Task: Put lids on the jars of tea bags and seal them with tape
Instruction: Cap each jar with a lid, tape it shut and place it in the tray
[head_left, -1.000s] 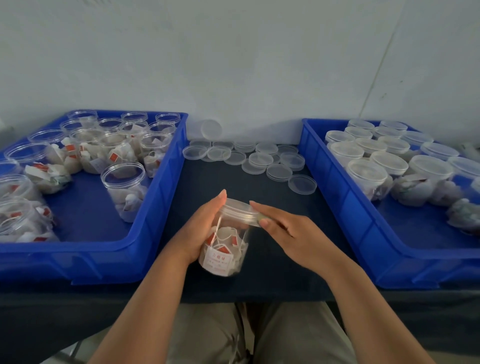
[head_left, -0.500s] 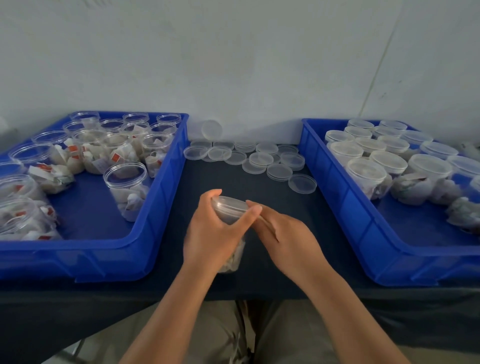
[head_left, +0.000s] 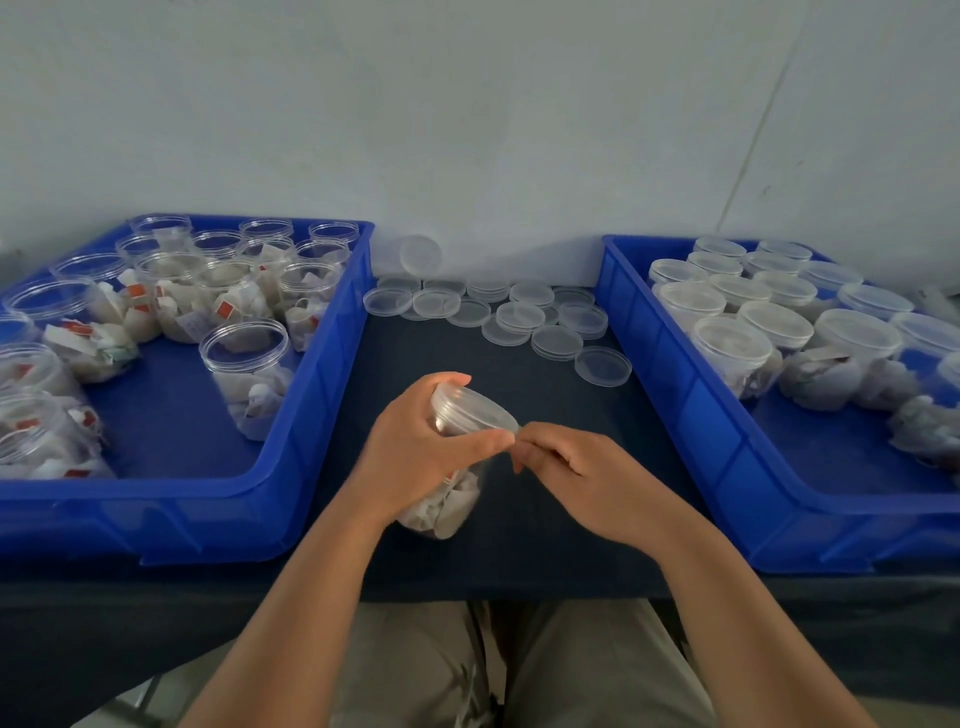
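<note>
Jar (head_left: 447, 512) lidded, tilted; left hand (head_left: 415, 452) now wrapped round it, hiding tag print; right hand (head_left: 587, 473) curled at lid (head_left: 467, 410) rim, grip unclear.

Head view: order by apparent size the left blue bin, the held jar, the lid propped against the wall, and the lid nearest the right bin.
1. left blue bin
2. held jar
3. lid nearest the right bin and propped lid: they look alike; the propped one is farther back, so unranked.
</note>
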